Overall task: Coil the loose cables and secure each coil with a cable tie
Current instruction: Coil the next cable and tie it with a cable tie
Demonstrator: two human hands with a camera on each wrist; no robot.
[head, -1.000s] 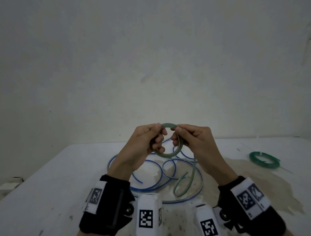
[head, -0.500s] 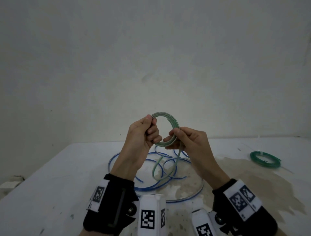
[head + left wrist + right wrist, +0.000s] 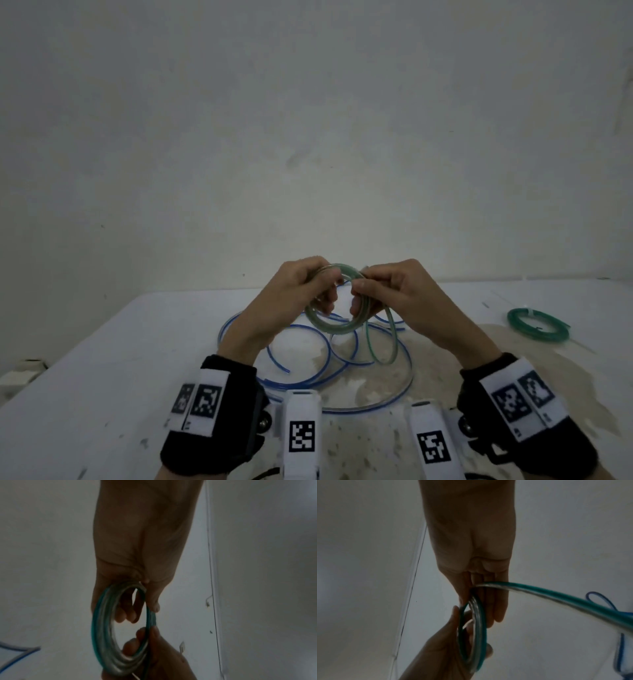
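Note:
Both hands hold a small coil of green-and-clear cable [image 3: 334, 325] up above the white table [image 3: 102, 359]. My left hand [image 3: 305, 284] grips the coil's left side [image 3: 101, 626] with curled fingers. My right hand [image 3: 380, 287] pinches the right side [image 3: 477, 626] between thumb and fingers. The cable's loose tail [image 3: 383, 342] hangs from the right hand in a loop down to the table [image 3: 556, 596]. A loose blue cable [image 3: 308, 353] lies in wide loops on the table below the hands.
A finished green coil [image 3: 537, 323] with a white tie lies at the right of the table. A brownish stain [image 3: 513, 377] spreads over the table's right half. A plain wall [image 3: 308, 137] stands right behind the table. A small white box [image 3: 20, 375] sits off the left edge.
The hands have dropped a little and come together. The right hand has brought another turn of the green cable up onto the coil, and the hanging tail is shorter.

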